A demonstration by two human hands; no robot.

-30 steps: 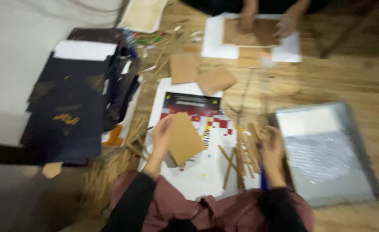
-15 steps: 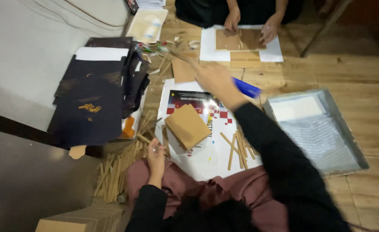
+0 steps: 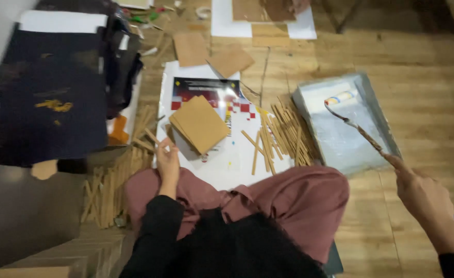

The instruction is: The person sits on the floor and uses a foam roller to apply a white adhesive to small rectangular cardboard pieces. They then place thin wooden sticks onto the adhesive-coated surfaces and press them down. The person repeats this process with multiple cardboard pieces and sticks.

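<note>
Head view looks down on a person seated cross-legged on a wooden floor (image 3: 433,103), knees draped in dusty-pink cloth. The right hand (image 3: 422,195) is out to the side, fingers curled around the handle of a small paint roller (image 3: 358,128), index finger lying along the handle. From that hand the thin handle runs up and away to the roller's pale sleeve, which rests in the far end of a shallow grey tray (image 3: 379,110); the tray sits just beyond the right hand, on the floor.

The left hand (image 3: 167,159) rests at the near edge of a white sheet (image 3: 227,172), fingers loosely bent together; a thin wooden stick appears to lie by its fingertips, though whether it is pinched I cannot tell. Just beyond and slightly inward of this hand lies a small stack of brown cardboard squares (image 3: 199,123), set askew on a printed sheet with red and dark blocks (image 3: 206,92). Between the two hands, closer to the tray, a loose pile of wooden sticks (image 3: 283,134) fans over the white sheet. More sticks (image 3: 103,190) lie outward of the left hand, near the knee. Farther outward is a stack of dark navy folders (image 3: 52,103) with a gold mark. Well beyond both hands, loose brown cardboard pieces (image 3: 211,54) lie on the floor.
</note>
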